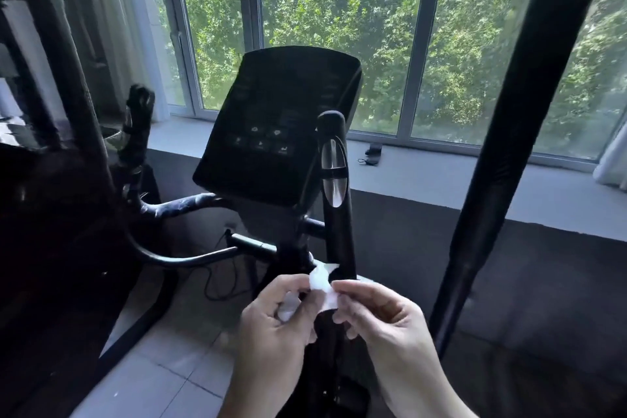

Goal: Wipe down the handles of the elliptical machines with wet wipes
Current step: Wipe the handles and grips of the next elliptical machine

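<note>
Two hands, left hand point(274, 319) and right hand point(380, 319), pinch one wet wipe point(322, 285).

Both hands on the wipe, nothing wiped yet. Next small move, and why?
Probably pull the hands apart to open the wet wipe flat. It sits bunched between the left hand and right hand, both pinching it, and touches no handle. The upright handle with its silver grip plate stands just beyond the hands, so it looks like the likeliest first target once the wipe is spread.
</note>
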`<act>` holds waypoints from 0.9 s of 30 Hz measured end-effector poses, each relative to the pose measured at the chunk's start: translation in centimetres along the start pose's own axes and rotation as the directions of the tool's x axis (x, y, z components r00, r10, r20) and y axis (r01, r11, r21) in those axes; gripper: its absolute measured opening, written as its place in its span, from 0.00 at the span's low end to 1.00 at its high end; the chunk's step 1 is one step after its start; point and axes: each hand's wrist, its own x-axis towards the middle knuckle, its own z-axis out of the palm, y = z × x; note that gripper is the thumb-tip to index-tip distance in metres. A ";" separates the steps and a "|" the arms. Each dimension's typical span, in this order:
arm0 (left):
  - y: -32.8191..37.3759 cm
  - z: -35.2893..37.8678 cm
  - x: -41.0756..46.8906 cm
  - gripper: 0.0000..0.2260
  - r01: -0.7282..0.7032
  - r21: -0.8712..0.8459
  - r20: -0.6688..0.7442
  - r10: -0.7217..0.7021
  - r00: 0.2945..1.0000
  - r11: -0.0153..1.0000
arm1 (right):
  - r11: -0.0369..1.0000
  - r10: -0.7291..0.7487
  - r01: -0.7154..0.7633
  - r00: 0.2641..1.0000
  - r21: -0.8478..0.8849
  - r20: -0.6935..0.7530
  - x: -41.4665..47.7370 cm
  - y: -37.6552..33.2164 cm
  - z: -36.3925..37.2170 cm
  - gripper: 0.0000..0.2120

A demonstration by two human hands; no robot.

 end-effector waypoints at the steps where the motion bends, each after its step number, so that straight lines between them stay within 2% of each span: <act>1: 0.2 -0.1 0.6 0.03 0.007 -0.033 -0.013 -0.007 1.000 0.999 | 0.999 -0.035 0.035 0.999 -0.030 -0.022 0.1 -0.4 0.0 0.06; 3: 0.9 -0.2 2.2 0.05 0.001 -0.101 -0.054 -0.007 0.999 0.995 | 0.988 -0.139 0.130 0.985 -0.088 -0.106 0.6 -1.3 -0.1 0.06; 6: 2.2 0.1 4.8 0.11 -0.059 -0.138 -0.049 0.053 0.997 0.989 | 0.959 -0.238 0.203 0.956 -0.198 -0.173 2.1 -2.4 0.1 0.16; 12: 2.4 0.9 6.5 0.05 -0.111 -0.182 0.095 0.130 0.987 0.977 | 0.954 -0.232 0.203 0.966 -0.222 -0.113 3.3 -3.3 1.6 0.20; 15: 2.5 1.0 6.5 0.05 -0.148 -0.172 0.084 0.165 0.983 0.974 | 0.948 -0.249 0.217 0.962 -0.234 -0.115 3.3 -3.2 1.8 0.20; 21: -0.6 0.9 4.9 0.09 -0.127 -0.076 0.066 0.132 0.989 0.989 | 0.929 -0.269 0.232 0.959 -0.289 -0.094 3.5 -2.5 1.3 0.19; 24: -1.5 0.8 4.1 0.07 -0.030 -0.120 0.083 0.040 0.996 0.992 | 0.923 -0.261 0.223 0.961 -0.314 -0.085 3.7 -2.3 0.9 0.19; 27: 0.5 1.0 4.8 0.05 -0.046 -0.188 0.016 0.050 0.999 0.981 | 0.927 -0.254 0.226 0.966 -0.300 -0.057 4.0 -2.6 0.7 0.20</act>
